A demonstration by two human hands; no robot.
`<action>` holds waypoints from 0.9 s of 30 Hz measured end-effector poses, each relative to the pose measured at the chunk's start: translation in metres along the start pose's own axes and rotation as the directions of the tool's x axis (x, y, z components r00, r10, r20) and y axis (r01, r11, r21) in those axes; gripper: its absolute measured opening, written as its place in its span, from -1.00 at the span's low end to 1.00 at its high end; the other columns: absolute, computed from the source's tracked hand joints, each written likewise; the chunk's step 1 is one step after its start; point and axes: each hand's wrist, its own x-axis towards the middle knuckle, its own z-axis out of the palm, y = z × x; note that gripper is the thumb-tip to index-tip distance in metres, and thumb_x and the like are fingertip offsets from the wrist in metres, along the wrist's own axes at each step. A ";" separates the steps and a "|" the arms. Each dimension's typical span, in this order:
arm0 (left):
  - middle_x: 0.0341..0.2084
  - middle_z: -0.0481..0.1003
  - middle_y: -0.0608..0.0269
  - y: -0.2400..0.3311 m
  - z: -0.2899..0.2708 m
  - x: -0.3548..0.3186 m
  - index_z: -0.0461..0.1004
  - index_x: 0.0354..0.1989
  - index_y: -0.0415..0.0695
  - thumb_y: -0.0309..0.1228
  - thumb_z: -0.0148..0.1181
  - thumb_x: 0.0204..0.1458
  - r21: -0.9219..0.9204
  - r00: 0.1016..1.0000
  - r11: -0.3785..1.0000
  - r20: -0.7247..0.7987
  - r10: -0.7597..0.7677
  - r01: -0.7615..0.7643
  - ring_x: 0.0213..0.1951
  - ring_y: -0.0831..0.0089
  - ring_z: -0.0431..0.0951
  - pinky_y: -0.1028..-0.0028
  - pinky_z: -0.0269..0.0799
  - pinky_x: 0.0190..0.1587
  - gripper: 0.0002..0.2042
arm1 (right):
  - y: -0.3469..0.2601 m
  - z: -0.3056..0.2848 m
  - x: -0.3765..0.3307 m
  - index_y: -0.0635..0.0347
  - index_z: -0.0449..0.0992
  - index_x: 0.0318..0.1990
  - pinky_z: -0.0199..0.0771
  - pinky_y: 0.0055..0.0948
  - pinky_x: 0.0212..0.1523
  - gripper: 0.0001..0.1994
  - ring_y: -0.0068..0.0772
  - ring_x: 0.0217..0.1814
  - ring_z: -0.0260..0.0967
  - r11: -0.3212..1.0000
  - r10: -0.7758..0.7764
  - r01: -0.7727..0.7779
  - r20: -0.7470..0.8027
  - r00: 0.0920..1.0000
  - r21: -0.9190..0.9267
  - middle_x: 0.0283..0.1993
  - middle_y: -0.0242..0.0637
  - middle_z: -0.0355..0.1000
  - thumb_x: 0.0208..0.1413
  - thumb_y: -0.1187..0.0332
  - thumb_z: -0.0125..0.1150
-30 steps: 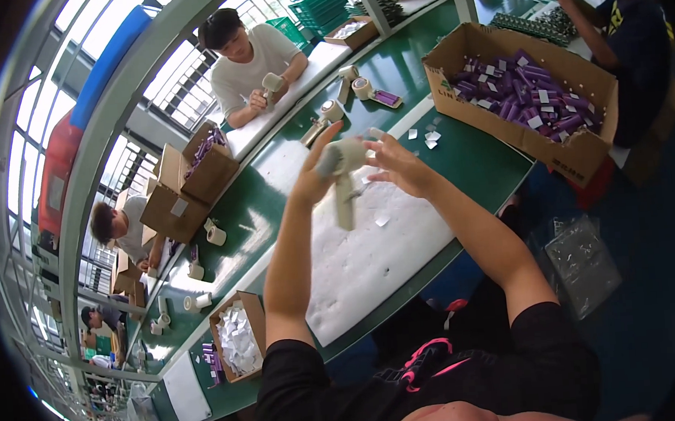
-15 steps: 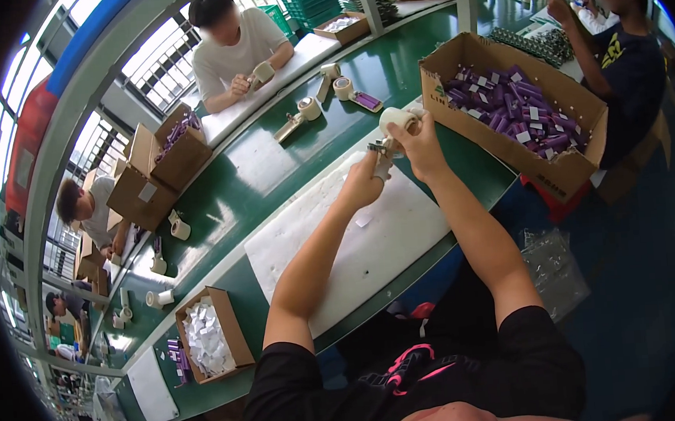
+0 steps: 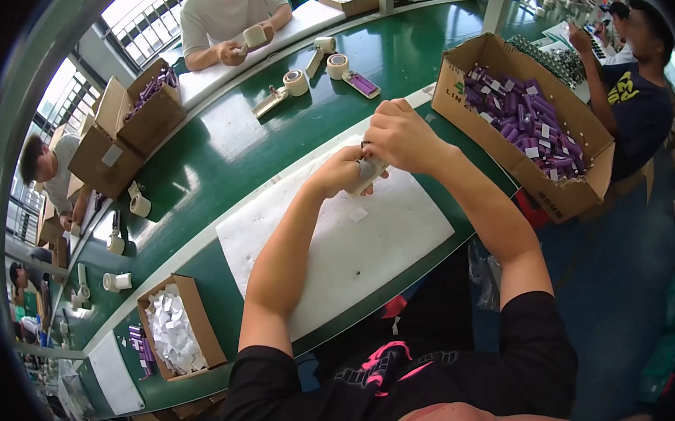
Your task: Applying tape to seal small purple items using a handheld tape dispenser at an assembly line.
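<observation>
My left hand (image 3: pixel 342 171) is closed around a pale, block-shaped piece (image 3: pixel 367 175), above the white foam mat (image 3: pixel 332 250). Over the upper end of that piece my right hand (image 3: pixel 400 137) bends with its fingers pinched together. What the right fingers grip is hidden behind them. A small white paper piece (image 3: pixel 356 214) lies on the mat just below the hands. Close to my right hand stands a large open carton (image 3: pixel 582 182) of purple battery packs (image 3: pixel 525 123).
Cream tape rolls (image 3: pixel 295 83) and a purple pack (image 3: pixel 362 84) rest on the green worktop (image 3: pixel 196 197). A small box (image 3: pixel 201 318) of white paper pieces (image 3: pixel 173 327) stands at the left. Other people work across the bench and at the right.
Both hands have come nearer and left. The cream tape roll seen in my right hand is out of sight now, and that hand has turned over the piece in my left. The view has shifted.
</observation>
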 end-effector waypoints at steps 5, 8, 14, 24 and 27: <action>-0.39 0.56 0.13 -0.014 0.006 0.009 0.48 -0.02 -0.21 -0.59 -0.03 -0.03 0.011 0.963 0.999 -0.266 -0.032 0.037 -0.46 0.46 0.57 0.47 0.44 -0.47 -0.64 | -0.014 0.028 -0.004 0.19 0.49 -0.39 0.36 -0.14 -0.08 -0.88 -0.08 -0.17 0.35 0.977 0.207 -0.202 -0.097 0.973 0.061 -0.33 -0.19 0.41 -0.02 0.38 0.30; -0.41 0.56 0.13 -0.022 0.010 0.016 0.45 0.07 -0.19 -0.61 -0.02 -0.01 0.012 0.904 0.997 -0.421 0.077 -0.080 -0.46 0.46 0.58 0.47 0.46 -0.45 -0.59 | -0.010 0.036 -0.009 0.22 0.47 -0.36 0.38 -0.14 -0.18 -0.88 -0.06 -0.18 0.35 0.958 0.263 -0.244 -0.125 0.957 0.153 -0.32 -0.15 0.38 -0.09 0.50 0.26; -0.24 0.55 -0.24 -0.032 0.017 0.019 0.30 0.16 -0.17 -0.62 0.05 -0.11 0.399 0.800 0.896 -0.464 0.380 -0.194 -0.14 -0.25 0.53 0.09 0.44 -0.09 -0.47 | -0.004 0.045 -0.018 0.20 0.48 -0.33 0.35 -0.16 -0.20 -0.85 -0.08 -0.19 0.36 0.967 0.207 -0.166 -0.218 0.954 0.191 -0.30 -0.20 0.37 -0.14 0.55 0.21; -0.36 0.59 -0.11 -0.018 0.023 0.014 0.31 0.13 -0.19 -0.66 -0.03 0.00 0.350 0.747 0.896 -0.509 0.428 -0.274 -0.44 0.16 0.67 0.29 0.56 -0.38 -0.55 | -0.017 0.056 -0.013 0.23 0.46 -0.22 0.39 -0.27 -0.30 -0.83 -0.11 -0.31 0.42 0.875 0.387 -0.160 -0.462 0.798 0.456 -0.29 -0.16 0.44 0.02 0.57 0.24; -0.38 0.59 -0.08 -0.017 0.025 0.013 0.32 0.12 -0.21 -0.64 -0.03 0.05 0.322 0.726 0.901 -0.539 0.426 -0.290 -0.46 0.20 0.67 0.35 0.57 -0.42 -0.60 | -0.021 0.059 -0.012 0.25 0.43 -0.21 0.40 -0.32 -0.36 -0.85 -0.16 -0.36 0.40 0.845 0.452 -0.219 -0.432 0.780 0.488 -0.29 -0.14 0.43 0.07 0.56 0.24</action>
